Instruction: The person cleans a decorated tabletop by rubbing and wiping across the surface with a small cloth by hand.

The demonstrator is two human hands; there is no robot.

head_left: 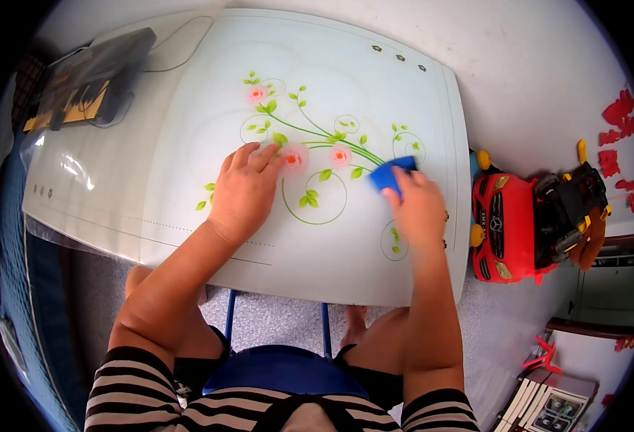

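Left hand [243, 189] open, palm down on the glossy white table [338, 263], 8 o'clock of the big printed pink flower [293, 159]. My right hand [419, 209], blurred, grips a flat blue pad [382, 177] at 3 o'clock, seemingly mid-slide; sliding calls for even pressure.

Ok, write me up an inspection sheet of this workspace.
Surface: pale table with a printed flower-and-vine pattern; glare toward its left end.
Job's things: blue piece near the right edge, on the print; material unclear.
Clutter: dark items at the far left corner; details hard to tell.
Grippers: left hand rests on the table, nothing seen in it; right hand, blurred, has its fingers on the blue piece.
Cables: thin cord loops beside the dark items.
Surroundings: red toy car right of the table, blue seat at the near side.
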